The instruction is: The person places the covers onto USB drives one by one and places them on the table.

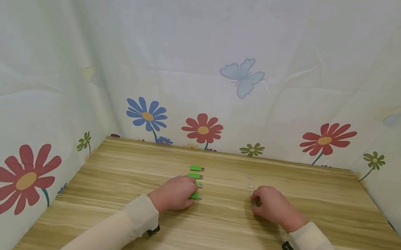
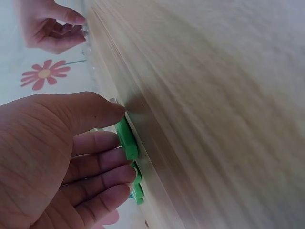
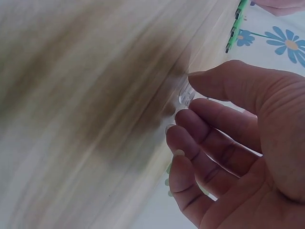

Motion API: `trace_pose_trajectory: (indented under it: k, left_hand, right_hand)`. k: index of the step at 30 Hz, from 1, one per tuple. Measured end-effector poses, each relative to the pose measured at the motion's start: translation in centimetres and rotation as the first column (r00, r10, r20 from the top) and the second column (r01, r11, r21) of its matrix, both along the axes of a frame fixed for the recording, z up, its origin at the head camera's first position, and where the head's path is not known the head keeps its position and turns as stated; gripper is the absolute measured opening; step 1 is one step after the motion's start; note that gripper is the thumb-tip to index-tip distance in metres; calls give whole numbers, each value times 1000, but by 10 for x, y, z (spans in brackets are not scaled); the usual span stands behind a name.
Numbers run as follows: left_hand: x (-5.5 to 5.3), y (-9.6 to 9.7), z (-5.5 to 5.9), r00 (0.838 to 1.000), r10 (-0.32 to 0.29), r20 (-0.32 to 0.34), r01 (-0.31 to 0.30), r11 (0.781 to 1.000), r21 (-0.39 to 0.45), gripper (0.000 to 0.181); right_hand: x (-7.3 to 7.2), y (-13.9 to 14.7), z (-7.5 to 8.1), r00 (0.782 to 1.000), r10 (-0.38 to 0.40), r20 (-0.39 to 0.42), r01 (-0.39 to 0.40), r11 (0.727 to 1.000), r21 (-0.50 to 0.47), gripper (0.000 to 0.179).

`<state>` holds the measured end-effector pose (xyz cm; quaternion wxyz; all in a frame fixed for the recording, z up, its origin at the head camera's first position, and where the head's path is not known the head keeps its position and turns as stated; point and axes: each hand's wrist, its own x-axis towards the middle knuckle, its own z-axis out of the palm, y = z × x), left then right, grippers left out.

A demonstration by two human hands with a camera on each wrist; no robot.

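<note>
Several green USB sticks lie in a column on the table, their metal plugs pointing right. My left hand [image 1: 177,191] is at the near end of the column. Its thumb and forefinger pinch the nearest green USB stick [image 2: 127,139], low against the wood. Beyond it, other green sticks [image 2: 137,174] show past the fingertips. My right hand [image 1: 274,205] is across from it, with a small clear plastic cap [image 3: 186,94] between thumb and forefinger at the tabletop. The other right fingers are bent loosely below the cap. Two more clear caps [image 1: 251,186] lie just beyond that hand.
The wood-grain table [image 1: 217,242] runs back to a pale curtain [image 1: 178,56] printed with flowers and butterflies. A gap of bare wood separates the USB sticks from the caps. Dark wrist straps [image 1: 288,249] show at both cuffs.
</note>
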<state>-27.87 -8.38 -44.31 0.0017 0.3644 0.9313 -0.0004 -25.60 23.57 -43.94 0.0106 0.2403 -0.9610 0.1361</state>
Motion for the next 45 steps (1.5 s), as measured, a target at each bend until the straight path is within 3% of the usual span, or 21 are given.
trace_pose_trajectory:
  k: [8, 17, 31, 45]
  left_hand:
    - [-5, 2, -4, 1000, -9, -6, 9, 1000, -6, 15]
    - [-8, 2, -5, 1000, -14, -13, 15, 1000, 13, 17]
    - [-5, 5, -1, 1000, 0, -9, 0, 1000, -4, 16]
    - [-6, 7, -1, 1000, 9, -6, -9, 1000, 0, 16]
  right_hand:
    - [0, -3, 3, 1000, -18, 17, 18, 1000, -7, 6]
    - [-1, -4, 3, 999, -26, 25, 26, 1000, -1, 18]
    - [-6, -7, 2, 997, -42, 69, 41, 999, 23, 20]
    - [-9, -3, 2, 996, -26, 85, 29, 999, -30, 19]
